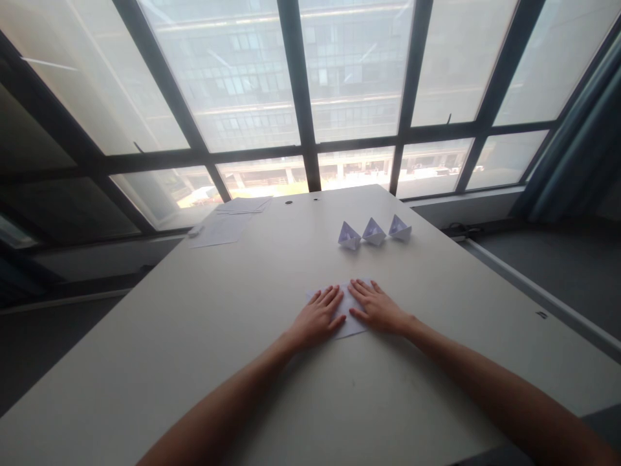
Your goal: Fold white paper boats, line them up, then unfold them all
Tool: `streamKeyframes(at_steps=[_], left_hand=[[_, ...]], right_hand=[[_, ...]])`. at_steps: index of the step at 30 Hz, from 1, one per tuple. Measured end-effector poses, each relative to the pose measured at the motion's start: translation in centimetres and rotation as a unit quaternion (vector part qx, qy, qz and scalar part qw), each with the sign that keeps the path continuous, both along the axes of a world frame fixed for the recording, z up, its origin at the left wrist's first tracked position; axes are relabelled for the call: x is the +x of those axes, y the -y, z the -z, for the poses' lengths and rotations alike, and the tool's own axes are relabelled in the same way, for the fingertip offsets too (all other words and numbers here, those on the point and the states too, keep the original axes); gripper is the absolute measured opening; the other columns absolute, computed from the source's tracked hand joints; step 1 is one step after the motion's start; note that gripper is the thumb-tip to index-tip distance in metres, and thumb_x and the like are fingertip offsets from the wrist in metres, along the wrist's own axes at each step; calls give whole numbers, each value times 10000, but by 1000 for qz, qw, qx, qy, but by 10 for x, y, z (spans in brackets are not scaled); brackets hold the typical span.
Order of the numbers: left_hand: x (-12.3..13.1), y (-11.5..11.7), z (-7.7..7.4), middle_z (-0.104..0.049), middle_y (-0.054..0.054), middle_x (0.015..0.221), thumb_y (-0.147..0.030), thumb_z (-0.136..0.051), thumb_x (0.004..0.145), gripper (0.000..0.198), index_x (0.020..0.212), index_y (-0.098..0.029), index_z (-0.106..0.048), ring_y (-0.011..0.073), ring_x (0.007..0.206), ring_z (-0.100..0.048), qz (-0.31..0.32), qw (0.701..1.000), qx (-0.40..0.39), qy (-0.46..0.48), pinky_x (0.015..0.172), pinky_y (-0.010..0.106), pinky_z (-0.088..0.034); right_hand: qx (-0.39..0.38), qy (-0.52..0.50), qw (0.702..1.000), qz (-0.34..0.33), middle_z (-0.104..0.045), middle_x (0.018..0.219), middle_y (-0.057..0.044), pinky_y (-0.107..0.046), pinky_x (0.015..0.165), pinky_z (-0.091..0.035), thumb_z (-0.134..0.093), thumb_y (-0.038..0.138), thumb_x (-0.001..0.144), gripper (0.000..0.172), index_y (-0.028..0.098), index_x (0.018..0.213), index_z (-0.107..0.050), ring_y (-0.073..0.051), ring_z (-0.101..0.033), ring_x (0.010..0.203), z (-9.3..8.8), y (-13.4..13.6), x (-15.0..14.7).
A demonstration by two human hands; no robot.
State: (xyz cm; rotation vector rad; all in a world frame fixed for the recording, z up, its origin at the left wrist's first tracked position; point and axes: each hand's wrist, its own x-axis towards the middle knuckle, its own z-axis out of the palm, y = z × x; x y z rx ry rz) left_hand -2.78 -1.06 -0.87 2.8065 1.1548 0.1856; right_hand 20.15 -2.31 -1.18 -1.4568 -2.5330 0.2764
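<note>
A small sheet of white paper (350, 325) lies flat on the white table (218, 323), partly covered by both hands. My left hand (317, 317) rests palm down on its left part, fingers stretched out and thumb pointing inward. On the right part lies my right hand (377, 309), likewise flat with its fingers spread. Whether the paper is folded under the palms I cannot tell. Beyond the hands, three folded paper boats stand in a row: a left one (348, 237), a middle one (374, 233) and a right one (400, 228).
Flat white paper sheets (220, 231) lie at the table's far left, with a small pale object (196, 230) at their edge. A dark round hole (288, 202) shows near the far edge. Large framed windows (356, 71) stand behind, a blue curtain (575, 136) at right.
</note>
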Motion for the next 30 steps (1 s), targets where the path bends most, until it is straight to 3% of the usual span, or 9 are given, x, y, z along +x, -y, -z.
streamKeyframes(at_steps=[7,15,24,27,30], left_hand=[[0,0,-3,-188,56,1591,-582,-241,977,645,1519,-234,-236,198,1470,-137,8,1000,-6,-3,1188,384,-128],[-1,0,-4,-173,25,1597,-586,-240,978,581,1500,-334,-277,223,1470,-137,11,1000,-16,-3,1184,419,-137],[-2,-3,-2,-147,6,1596,-596,-229,974,621,1523,-307,-212,233,1473,-110,20,999,-26,-5,1187,422,-118],[-2,-3,0,-152,28,1594,-601,-222,972,664,1534,-250,-181,224,1473,-108,18,1000,-21,-1,1190,406,-113],[-2,-3,1,-157,32,1593,-599,-222,973,668,1534,-238,-182,224,1473,-114,18,1000,-16,0,1190,405,-119]], right_hand=[[16,7,996,85,-260,1559,-155,-461,1178,-74,-301,496,965,669,83,1491,-301,-253,-181,1454,11,-8,6],[8,-8,995,104,-256,1562,-151,-465,1173,-69,-323,458,960,643,87,1486,-309,-253,-176,1454,11,-10,8],[6,2,980,200,-213,1571,-168,-505,1161,-40,-307,439,963,640,74,1489,-295,-270,-136,1461,20,-13,8],[10,5,980,197,-209,1571,-176,-506,1160,-41,-310,419,966,627,67,1484,-302,-273,-130,1462,19,-13,8],[33,5,988,148,-221,1572,-155,-518,1159,-15,-335,385,962,575,103,1463,-359,-262,-103,1468,13,-11,7]])
